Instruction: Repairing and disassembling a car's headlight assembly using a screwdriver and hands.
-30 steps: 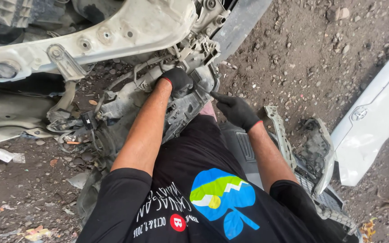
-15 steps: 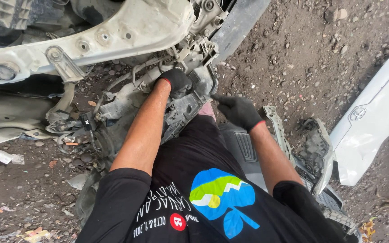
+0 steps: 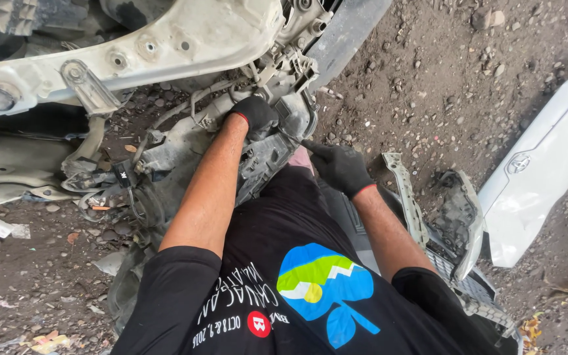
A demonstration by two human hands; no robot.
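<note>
Head view: two hands, both in black knit gloves with a thin red cuff edge. The left hand (image 3: 252, 115) is curled closed over the top of a grey, dirt-caked car part (image 3: 267, 148), a lumpy moulded housing with ribs and brackets, lying in the middle of the scene just below the white body frame (image 3: 165, 46). That frame is painted sheet metal, scuffed and pierced with round holes, running across the far left. The right hand (image 3: 342, 167) lies just right of the housing, its fingers stretched toward the housing's edge; whether it grips anything I cannot tell.

The ground (image 3: 442, 72) is bare, dark packed earth strewn with small stones, outdoors. To the right lies one smooth white body panel (image 3: 547, 164), glossy and curved, well apart from the hands. Between it and the right forearm sits one broken grey plastic grille piece (image 3: 458, 223), jagged and dusty. Loose black wires (image 3: 123, 187) trail at the left. A scrap of white paper (image 3: 1, 228) lies on the earth at the far left edge.
</note>
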